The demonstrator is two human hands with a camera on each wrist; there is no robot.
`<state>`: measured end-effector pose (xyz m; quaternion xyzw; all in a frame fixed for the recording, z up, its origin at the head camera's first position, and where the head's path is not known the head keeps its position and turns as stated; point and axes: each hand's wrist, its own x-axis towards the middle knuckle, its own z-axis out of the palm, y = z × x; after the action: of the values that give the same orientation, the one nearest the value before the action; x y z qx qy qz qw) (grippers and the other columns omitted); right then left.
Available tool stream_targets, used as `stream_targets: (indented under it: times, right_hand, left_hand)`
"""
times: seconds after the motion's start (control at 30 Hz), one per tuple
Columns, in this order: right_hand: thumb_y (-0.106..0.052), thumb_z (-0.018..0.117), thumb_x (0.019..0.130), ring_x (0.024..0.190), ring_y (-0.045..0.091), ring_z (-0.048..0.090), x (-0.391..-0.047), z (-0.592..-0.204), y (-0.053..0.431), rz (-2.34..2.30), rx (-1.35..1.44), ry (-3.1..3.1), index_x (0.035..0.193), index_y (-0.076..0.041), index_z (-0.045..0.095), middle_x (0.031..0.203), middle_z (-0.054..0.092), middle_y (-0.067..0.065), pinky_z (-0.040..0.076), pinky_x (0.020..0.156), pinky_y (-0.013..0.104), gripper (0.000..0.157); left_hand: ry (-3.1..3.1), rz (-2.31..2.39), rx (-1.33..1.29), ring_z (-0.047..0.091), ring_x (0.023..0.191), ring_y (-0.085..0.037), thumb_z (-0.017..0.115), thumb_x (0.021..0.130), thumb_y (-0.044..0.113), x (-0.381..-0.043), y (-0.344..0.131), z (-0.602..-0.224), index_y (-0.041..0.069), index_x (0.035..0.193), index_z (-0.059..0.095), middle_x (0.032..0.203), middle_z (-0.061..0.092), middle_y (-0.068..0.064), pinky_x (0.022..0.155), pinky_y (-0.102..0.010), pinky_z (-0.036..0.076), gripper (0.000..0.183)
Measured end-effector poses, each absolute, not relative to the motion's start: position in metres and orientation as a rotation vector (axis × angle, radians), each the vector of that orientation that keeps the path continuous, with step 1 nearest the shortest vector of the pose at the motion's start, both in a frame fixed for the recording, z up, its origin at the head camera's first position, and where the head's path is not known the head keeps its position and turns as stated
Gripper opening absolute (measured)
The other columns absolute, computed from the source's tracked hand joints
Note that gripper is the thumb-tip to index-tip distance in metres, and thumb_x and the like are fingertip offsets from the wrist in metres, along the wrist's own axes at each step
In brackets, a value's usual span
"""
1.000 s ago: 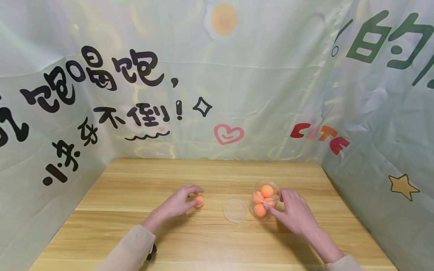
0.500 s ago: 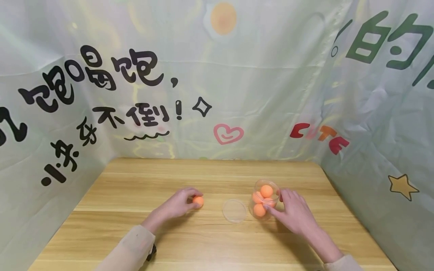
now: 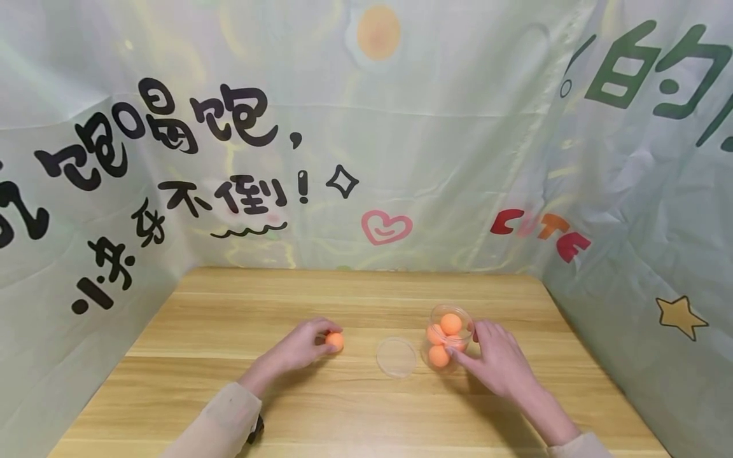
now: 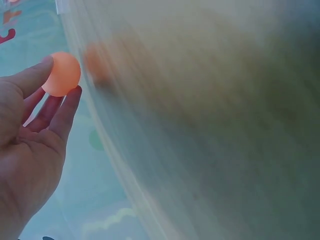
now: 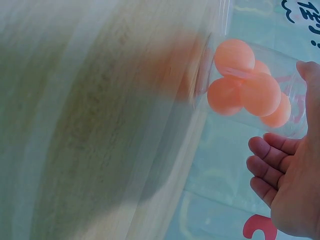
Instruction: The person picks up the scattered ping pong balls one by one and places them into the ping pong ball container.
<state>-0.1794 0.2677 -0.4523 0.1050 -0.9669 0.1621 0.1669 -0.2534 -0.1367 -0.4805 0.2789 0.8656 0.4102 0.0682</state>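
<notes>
My left hand (image 3: 303, 344) pinches an orange ping-pong ball (image 3: 335, 341) between thumb and fingertips, at or just above the table. In the left wrist view the ball (image 4: 64, 74) sits between the thumb and two fingers. To the right stands a clear plastic jar (image 3: 430, 346), upright and uncovered, with several orange ping-pong balls (image 3: 451, 324) inside. My right hand (image 3: 501, 359) holds the jar near its rim from the right, thumb at the front. The right wrist view shows the thumb by the rim and the lower fingers loosely curled below the jar; the index finger is hidden.
A clear round lid (image 3: 396, 357) lies flat on the wooden table (image 3: 343, 407), between the left hand's ball and the jar. Printed cloth (image 3: 366, 146) hangs behind the table and along both sides.
The left thumb and fingers have closed on the ping-pong ball, which has barely shifted. My right hand and the jar have stayed in place.
</notes>
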Motion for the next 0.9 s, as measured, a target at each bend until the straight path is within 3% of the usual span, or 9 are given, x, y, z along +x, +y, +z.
stream_targets:
  times: [0.47, 0.9]
  right_hand:
    - [-0.052, 0.077, 0.090, 0.087, 0.019, 0.052, -0.180, -0.455, 0.269, 0.461, 0.294, -2.755, 0.099, -0.009, 0.058, 0.090, 0.056, 0.003, 0.043, 0.078, 0.043, 0.048]
    - [-0.055, 0.076, 0.090, 0.092, 0.022, 0.057, -0.179, -0.453, 0.268, 0.468, 0.289, -2.753, 0.106, -0.005, 0.061, 0.096, 0.061, 0.006, 0.046, 0.083, 0.049, 0.055]
  left_hand:
    - [2.506, 1.487, 0.825, 0.061, 0.120, -0.029, 0.071, 0.098, 0.001, -0.251, -0.133, -0.480, -0.005, 0.133, 0.064, 0.132, 0.063, -0.013, 0.098, -0.031, 0.058, 0.036]
    - [2.424, 1.763, 0.804, 0.062, 0.124, -0.033, 0.073, 0.094, -0.003, -0.248, -0.115, -0.474, -0.002, 0.133, 0.065, 0.132, 0.064, -0.014, 0.103, -0.040, 0.056, 0.040]
